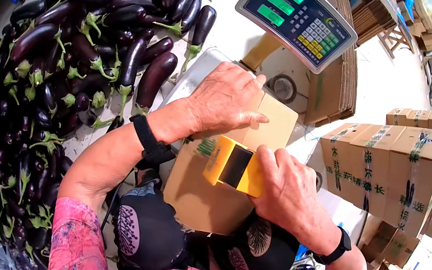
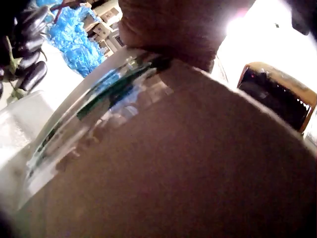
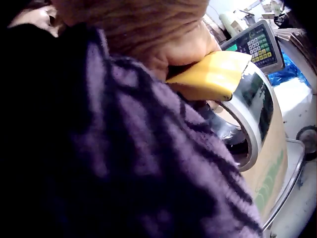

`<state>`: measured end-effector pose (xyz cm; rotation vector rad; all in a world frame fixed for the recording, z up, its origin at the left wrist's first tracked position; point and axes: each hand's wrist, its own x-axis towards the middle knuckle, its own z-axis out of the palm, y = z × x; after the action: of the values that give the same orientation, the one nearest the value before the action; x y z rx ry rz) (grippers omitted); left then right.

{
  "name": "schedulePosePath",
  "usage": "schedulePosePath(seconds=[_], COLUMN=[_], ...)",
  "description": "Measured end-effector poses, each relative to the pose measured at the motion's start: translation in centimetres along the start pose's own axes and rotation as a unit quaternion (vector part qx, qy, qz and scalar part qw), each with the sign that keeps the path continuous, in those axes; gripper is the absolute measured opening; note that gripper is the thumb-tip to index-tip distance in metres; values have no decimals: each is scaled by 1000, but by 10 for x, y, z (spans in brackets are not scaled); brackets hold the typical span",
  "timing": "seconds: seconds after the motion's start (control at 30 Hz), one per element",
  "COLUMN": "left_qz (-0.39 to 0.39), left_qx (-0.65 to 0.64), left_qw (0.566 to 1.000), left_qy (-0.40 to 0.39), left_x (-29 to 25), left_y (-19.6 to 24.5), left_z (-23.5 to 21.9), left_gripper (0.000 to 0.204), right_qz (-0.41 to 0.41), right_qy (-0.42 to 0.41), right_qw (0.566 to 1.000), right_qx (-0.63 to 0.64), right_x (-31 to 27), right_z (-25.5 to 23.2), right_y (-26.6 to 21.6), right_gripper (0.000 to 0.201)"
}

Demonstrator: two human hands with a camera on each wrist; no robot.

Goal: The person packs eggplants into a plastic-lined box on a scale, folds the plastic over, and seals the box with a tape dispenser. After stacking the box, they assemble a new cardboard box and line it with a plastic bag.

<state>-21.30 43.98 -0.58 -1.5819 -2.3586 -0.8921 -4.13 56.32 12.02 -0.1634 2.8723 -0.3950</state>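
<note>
A brown cardboard carton (image 1: 206,191) stands at the person's knees, its flaps (image 1: 271,123) folded over at the top. The left hand (image 1: 228,99) lies across the far part of the carton, thumb stretched along the flap. Its other fingertips are mostly hidden. In the right hand (image 1: 289,197) is a yellow tape dispenser (image 1: 218,161), held close over the carton. The right wrist view shows a wide roll of clear tape (image 3: 255,99) in the dispenser, beside the carton's printed side. Shiny tape (image 2: 116,99) shows along the carton's edge in the left wrist view.
A big heap of eggplants (image 1: 100,39) covers the left side. Ahead stands a digital scale display (image 1: 297,16) on a post, with a tape roll (image 1: 282,88) near its foot. Flat cardboard (image 1: 335,87) leans behind it. Printed cartons (image 1: 384,165) are stacked at right.
</note>
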Motion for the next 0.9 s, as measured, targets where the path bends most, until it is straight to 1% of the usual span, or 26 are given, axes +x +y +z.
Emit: schedulePosePath(seconds=[0.03,0.13,0.23,0.27,0.4,0.5,0.6,0.67,0.77,0.8,0.9], left_qz=[-11,-13,1,3,-4,-6,-12,-3,0,-1,-12], left_qx=[1,17,45,40,33,36,29,25,22,23,18], left_qw=[1000,998,998,998,999,999,999,999,1000,1000,999], left_qy=[-18,-53,-51,-38,-23,-16,-32,-25,-17,-13,-27], left_x=[1,6,6,6,6,5,6,6,4,4,4], left_y=[1,6,4,4,1,1,3,1,-2,-3,-3], left_z=[-1,-5,-1,1,7,7,3,5,8,9,7], left_gripper=[70,58,43,31,25,25,25,26,25,26,26], right_qz=[-2,-15,-10,-9,-1,-11,-7,-2,-2,1,31], right_qy=[1,10,-5,-8,-21,-12,-18,-26,7,7,14], right_qw=[1000,1000,1000,1000,1000,1000,999,999,1000,1000,999], right_qx=[2,2,5,4,-14,-26,-29,-29,-25,-22,-3], right_x=[0,0,1,2,-3,-10,-21,-31,-49,-55,-79], right_z=[1,2,1,0,-1,-1,0,3,18,20,34], right_y=[1,1,1,1,3,8,20,34,55,63,89], right_gripper=[43,40,39,39,40,42,47,50,51,52,55])
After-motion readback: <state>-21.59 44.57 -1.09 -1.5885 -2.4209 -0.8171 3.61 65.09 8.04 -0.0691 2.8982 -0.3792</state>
